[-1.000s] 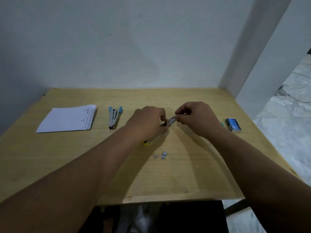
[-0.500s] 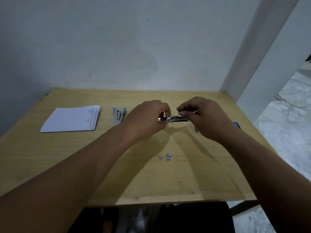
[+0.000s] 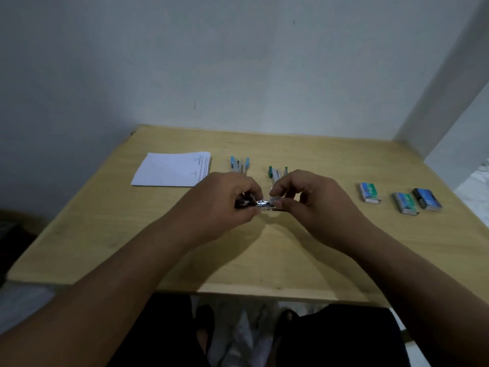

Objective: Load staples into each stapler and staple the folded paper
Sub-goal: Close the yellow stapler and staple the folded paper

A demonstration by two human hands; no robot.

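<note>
- Our left hand [image 3: 225, 205] is curled shut around one end of a small metal stapler [image 3: 264, 206], raised above the middle of the table [image 3: 291, 255].
- Our right hand [image 3: 309, 205] pinches the stapler's other end with thumb and forefinger, the remaining fingers loosely bent; whether it also holds a strip of staples, we cannot tell.
- The stapler looks stiff, light and smooth. We judge it best held by its sides near the hinge, leaving the open channel free, since polished metal slips easily.
- Staple strips will likely be brittle and snap if pinched hard, so we would take them by the long edges.
- Two more staplers lie beyond our hands: a blue one [image 3: 239, 164] and a green one [image 3: 276, 172].
- The folded paper [image 3: 172, 169] rests at the far left, light and floppy, best held flat near the fold.
- Three staple boxes [image 3: 402, 201] sit to the right, well apart from our hands.
- We judge loading is under way and stapling not yet begun.
</note>
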